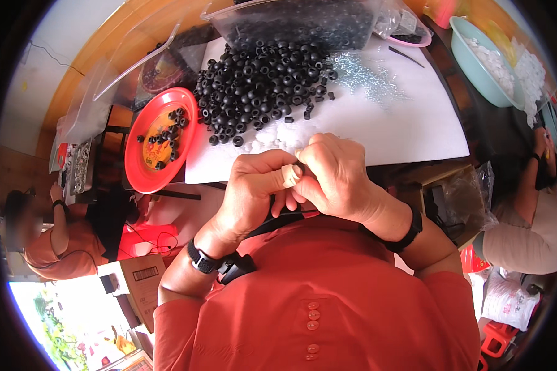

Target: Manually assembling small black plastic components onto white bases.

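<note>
Red plate (143, 166) holds black rings (167, 133); hands (297, 179) adjacent.

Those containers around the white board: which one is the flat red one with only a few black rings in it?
The red plate left of the board; the clear tub is deep and full, the pale green bowl holds white pieces.

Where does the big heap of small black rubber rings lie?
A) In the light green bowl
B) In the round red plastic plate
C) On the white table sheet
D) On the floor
C: the big heap of small black rubber rings lies directly on the white table sheet; the round red plastic plate beside it holds only a few rings.
</note>
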The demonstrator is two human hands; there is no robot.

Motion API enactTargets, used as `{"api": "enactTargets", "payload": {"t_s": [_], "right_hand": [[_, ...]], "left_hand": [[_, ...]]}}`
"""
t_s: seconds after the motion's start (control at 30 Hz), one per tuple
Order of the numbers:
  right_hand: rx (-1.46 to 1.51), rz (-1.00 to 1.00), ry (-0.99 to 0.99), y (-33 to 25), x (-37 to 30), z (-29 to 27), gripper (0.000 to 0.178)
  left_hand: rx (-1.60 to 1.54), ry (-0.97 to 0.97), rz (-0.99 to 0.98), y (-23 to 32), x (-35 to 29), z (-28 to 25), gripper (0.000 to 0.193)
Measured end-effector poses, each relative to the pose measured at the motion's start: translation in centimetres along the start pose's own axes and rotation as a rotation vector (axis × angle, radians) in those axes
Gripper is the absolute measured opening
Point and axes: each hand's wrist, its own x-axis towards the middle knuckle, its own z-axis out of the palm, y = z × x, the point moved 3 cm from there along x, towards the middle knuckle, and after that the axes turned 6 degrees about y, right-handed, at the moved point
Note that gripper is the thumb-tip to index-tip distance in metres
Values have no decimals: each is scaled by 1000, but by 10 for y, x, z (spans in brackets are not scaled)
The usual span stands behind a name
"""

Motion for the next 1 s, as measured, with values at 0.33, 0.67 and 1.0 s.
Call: {"api": "enactTargets", "payload": {"t_s": [0.33,0.67,1.0], "right_hand": [[10,-13,77,-18,-9,16,23],[-621,92,132,59,12,-94,20],[-813,166,-98,76,-4,-90,16]], "left_hand": [[26,69,13,-4,-13,-7,22],[421,683,392,52,-20,-96,21],[1266,871,819,53,6,-141,25]]}}
